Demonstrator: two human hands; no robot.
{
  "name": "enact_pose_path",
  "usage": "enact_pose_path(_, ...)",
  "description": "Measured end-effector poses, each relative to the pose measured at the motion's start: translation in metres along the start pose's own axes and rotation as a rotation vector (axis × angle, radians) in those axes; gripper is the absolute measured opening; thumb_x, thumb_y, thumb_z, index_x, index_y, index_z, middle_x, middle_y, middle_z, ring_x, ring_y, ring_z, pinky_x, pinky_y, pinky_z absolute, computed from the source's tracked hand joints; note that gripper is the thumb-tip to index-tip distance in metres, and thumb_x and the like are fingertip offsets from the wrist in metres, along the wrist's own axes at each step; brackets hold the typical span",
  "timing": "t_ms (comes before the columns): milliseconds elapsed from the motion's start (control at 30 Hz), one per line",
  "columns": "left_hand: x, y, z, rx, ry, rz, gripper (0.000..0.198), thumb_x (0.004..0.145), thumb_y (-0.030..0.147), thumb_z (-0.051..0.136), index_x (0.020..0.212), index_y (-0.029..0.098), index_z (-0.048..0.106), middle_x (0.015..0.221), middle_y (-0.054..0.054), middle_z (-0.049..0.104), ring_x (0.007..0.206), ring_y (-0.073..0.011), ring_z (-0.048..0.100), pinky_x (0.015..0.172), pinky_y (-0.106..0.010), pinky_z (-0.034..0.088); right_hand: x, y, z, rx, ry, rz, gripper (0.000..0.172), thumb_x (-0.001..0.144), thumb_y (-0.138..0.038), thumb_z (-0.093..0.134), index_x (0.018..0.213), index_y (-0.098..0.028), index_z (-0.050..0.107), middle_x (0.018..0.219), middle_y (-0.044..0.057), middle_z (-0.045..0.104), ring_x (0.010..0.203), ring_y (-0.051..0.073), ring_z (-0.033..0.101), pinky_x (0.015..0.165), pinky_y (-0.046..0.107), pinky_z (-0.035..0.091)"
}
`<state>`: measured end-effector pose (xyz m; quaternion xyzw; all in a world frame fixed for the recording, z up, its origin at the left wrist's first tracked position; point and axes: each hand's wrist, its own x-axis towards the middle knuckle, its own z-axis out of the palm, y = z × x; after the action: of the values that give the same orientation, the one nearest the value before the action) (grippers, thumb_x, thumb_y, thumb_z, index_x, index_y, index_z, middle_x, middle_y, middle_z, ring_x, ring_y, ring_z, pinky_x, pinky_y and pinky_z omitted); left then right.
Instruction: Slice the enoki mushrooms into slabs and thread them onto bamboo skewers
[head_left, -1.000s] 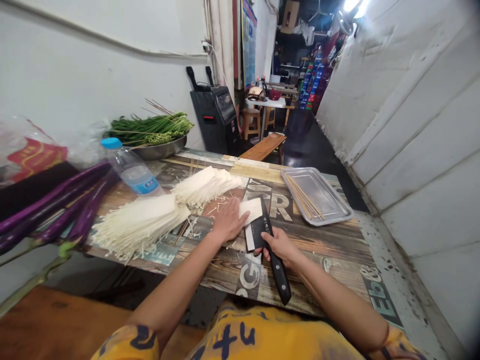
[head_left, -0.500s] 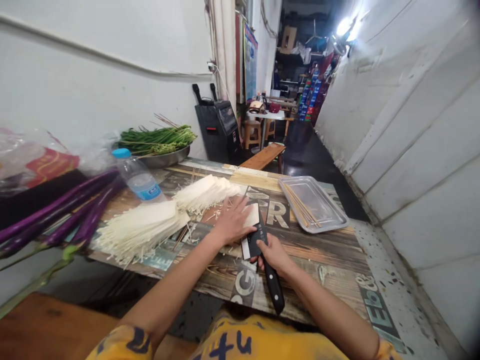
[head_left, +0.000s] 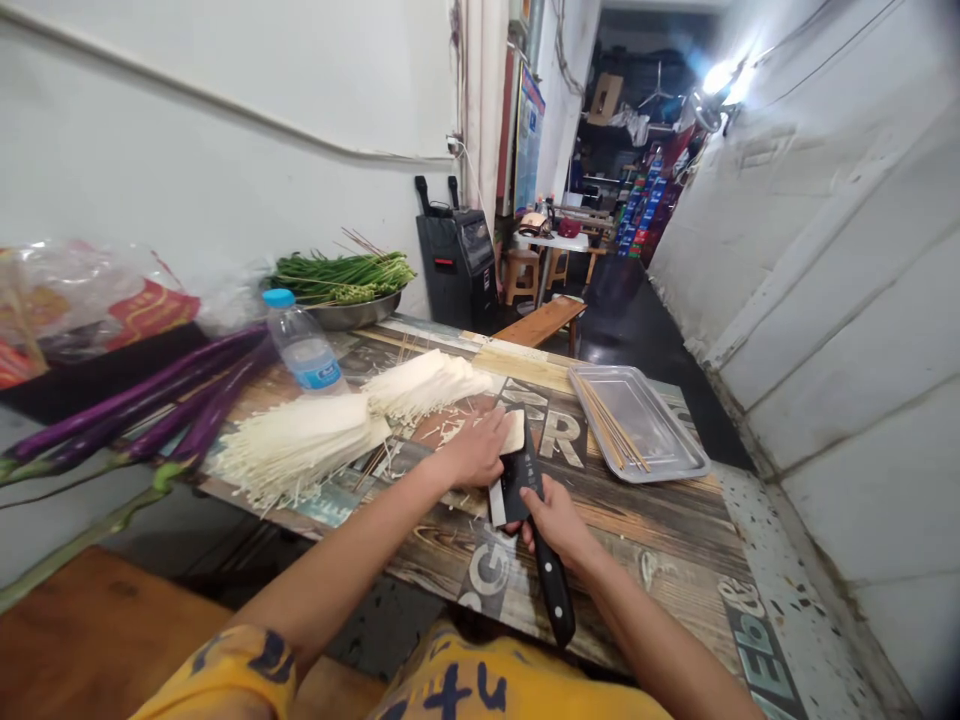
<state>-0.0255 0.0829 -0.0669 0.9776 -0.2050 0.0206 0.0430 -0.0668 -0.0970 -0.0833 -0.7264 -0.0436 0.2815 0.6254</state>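
My right hand (head_left: 559, 525) is wrapped around the black handle of a cleaver (head_left: 555, 590), its dark blade lying over the tabletop. My left hand (head_left: 478, 448) is closed over a pale cut piece of enoki mushroom (head_left: 514, 432) at the far part of the blade; its underside is hidden by my fingers and the blade. To the left, a large pile of enoki mushrooms (head_left: 300, 445) rests near the table edge. Behind it sits a second enoki pile (head_left: 424, 382), with thin skewers showing beside it. Mushroom scraps lie around my left hand.
On the right, a clear plastic tray (head_left: 679, 450) holds several wooden skewers (head_left: 611, 425). A water bottle (head_left: 311, 355), long purple eggplants (head_left: 217, 405) and a metal bowl (head_left: 360, 312) of green vegetables stand left. Beyond the table are a black speaker (head_left: 459, 265) and a wooden bench (head_left: 541, 322).
My left hand has gone from spread flat over the pale piece to fingers drawn together on it. My right hand keeps its hold on the cleaver. The whole view has shifted slightly.
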Motion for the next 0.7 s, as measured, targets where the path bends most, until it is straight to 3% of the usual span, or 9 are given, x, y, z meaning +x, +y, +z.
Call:
enact_pose_path(100,0.003,0.0,0.002,-0.034,0.064,0.005,0.074,0.073,0.018,0.045,0.142,0.003,0.023,0.147,-0.021,0.032,0.138,-0.0282,0.028,0.113,-0.04,0.021,-0.002,-0.002,-0.001,-0.003,-0.002,0.009,0.013,0.085,-0.032,0.039,0.089,-0.021,0.033,0.049,-0.005,0.059,0.032,0.009,0.045,0.033,0.019,0.037)
enact_pose_path(233,0.006,0.001,0.005,-0.129,0.154,-0.02,0.063,0.071,0.012,0.048,0.133,0.006,0.038,0.139,-0.021,0.043,0.13,-0.0296,0.04,0.108,-0.041,0.032,-0.002,-0.002,-0.002,-0.025,0.01,0.014,0.009,0.086,-0.028,0.039,0.089,-0.022,0.033,0.049,-0.005,0.059,0.031,0.01,0.045,0.032,0.019,0.037)
enact_pose_path(400,0.009,0.003,0.01,-0.197,0.262,-0.112,0.048,0.082,0.014,0.042,0.13,0.006,0.041,0.131,-0.02,0.05,0.126,-0.0257,0.044,0.106,-0.04,0.036,-0.002,0.001,0.0,-0.024,0.016,-0.011,0.007,0.087,-0.024,0.039,0.088,-0.022,0.032,0.05,-0.004,0.06,0.031,0.01,0.046,0.031,0.019,0.037)
enact_pose_path(500,0.011,0.002,0.014,-0.245,0.298,-0.167,0.052,0.079,0.01,0.046,0.131,0.008,0.041,0.129,-0.018,0.053,0.12,-0.0247,0.05,0.103,-0.039,0.04,-0.001,0.004,0.001,-0.014,0.01,0.007,0.005,0.088,-0.022,0.037,0.089,-0.023,0.032,0.049,-0.005,0.06,0.031,0.01,0.046,0.03,0.018,0.037)
enact_pose_path(700,0.016,0.006,0.016,-0.377,0.393,-0.304,0.033,0.085,0.012,0.042,0.113,0.017,0.059,0.109,-0.01,0.066,0.101,-0.022,0.062,0.09,-0.034,0.046,-0.002,0.004,0.003,-0.003,-0.007,0.024,0.004,0.089,-0.019,0.037,0.088,-0.022,0.034,0.048,-0.004,0.06,0.031,0.01,0.047,0.03,0.017,0.037)
